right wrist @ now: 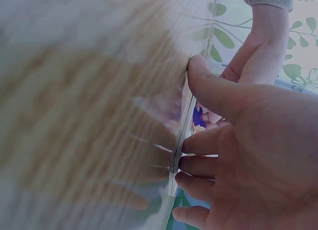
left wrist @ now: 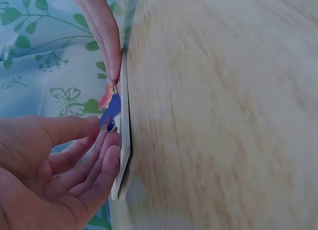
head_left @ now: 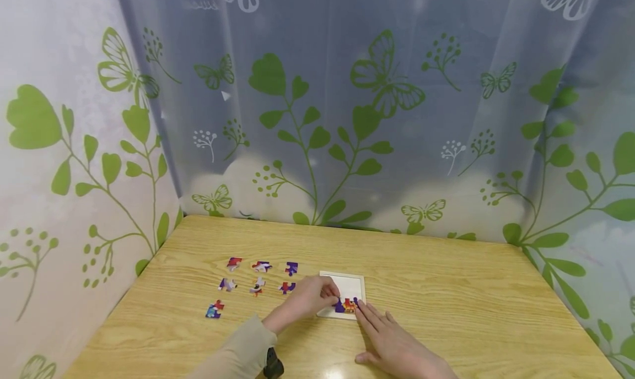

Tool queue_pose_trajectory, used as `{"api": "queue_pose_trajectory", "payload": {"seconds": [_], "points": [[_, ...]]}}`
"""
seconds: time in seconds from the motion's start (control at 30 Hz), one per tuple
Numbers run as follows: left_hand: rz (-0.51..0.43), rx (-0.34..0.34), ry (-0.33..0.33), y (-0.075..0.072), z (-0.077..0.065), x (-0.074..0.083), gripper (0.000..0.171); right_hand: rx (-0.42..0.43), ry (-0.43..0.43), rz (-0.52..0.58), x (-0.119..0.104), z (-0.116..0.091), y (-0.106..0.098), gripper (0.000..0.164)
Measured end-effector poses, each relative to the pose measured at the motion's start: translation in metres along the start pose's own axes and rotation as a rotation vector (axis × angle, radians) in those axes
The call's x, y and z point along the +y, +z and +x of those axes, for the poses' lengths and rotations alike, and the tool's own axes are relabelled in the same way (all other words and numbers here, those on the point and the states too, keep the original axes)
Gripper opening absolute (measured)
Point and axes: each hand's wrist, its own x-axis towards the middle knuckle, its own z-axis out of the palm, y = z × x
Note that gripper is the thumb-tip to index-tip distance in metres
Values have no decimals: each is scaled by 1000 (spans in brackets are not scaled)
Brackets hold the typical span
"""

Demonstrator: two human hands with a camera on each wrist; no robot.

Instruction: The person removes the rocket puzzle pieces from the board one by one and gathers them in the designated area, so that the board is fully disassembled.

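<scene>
The head view looks forward and down from above the surface's [head_left: 446, 291] near edge, taking in the whole top and the curtain behind. The 2 wrist views sit very close, grazing the surface sideways. All 3 share the puzzle tray [head_left: 347, 285] near the near edge.

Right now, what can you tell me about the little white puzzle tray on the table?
The puzzle tray is a small, flat square board with a pale raised rim and a white inside. It lies flat on the wooden table, right of the loose pieces. Most of it is bare; only a few joined purple, red and orange pieces sit along its near edge. The left hand touches its left side, and the right hand presses its fingers at the near right corner.
</scene>
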Motion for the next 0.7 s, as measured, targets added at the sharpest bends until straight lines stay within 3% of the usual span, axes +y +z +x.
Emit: {"api": "queue_pose_trajectory", "payload": {"seconds": [0.37,0.7], "points": [[-44,37,-1,3,3,-5,5,18,19,22,-2,2,-2,82],[-102,68,-28,-5,2,-15,2,38,16,11,-2,1,-1,83]]}}
